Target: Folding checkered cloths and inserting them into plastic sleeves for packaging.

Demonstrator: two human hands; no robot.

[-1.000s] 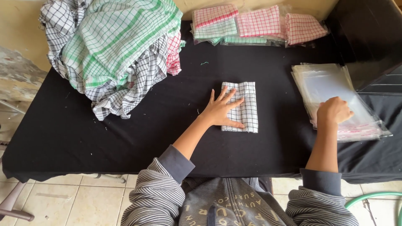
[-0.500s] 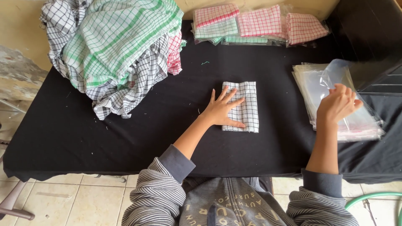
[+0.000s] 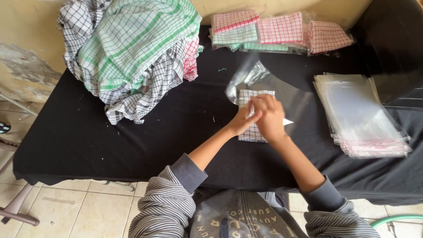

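Both hands meet mid-table over the folded checked cloth (image 3: 254, 115), which lies flat on the black table (image 3: 132, 141), well back from the near edge. Left hand (image 3: 243, 121) rests on the cloth's left half, fingers curled toward the right hand; whether it pinches anything, cannot tell. Right hand (image 3: 269, 117) sits just beside it, touching, fingers bent over the cloth's upper right part and on the clear plastic bag (image 3: 264, 83); grip looks closed on the bag but is partly hidden. The bag spreads up and right from the hands, its far end lifted and crumpled.

Open black surface left of the cloth up to the cloth pile (image 3: 132, 53), which fills the far-left corner and hangs over the table's left edge. Stack of clear bags (image 3: 359, 114) lies at right, well apart from the hands, near the right side. Row of packed cloths (image 3: 277, 31) lines the far edge. Bare strip between hands and near edge.
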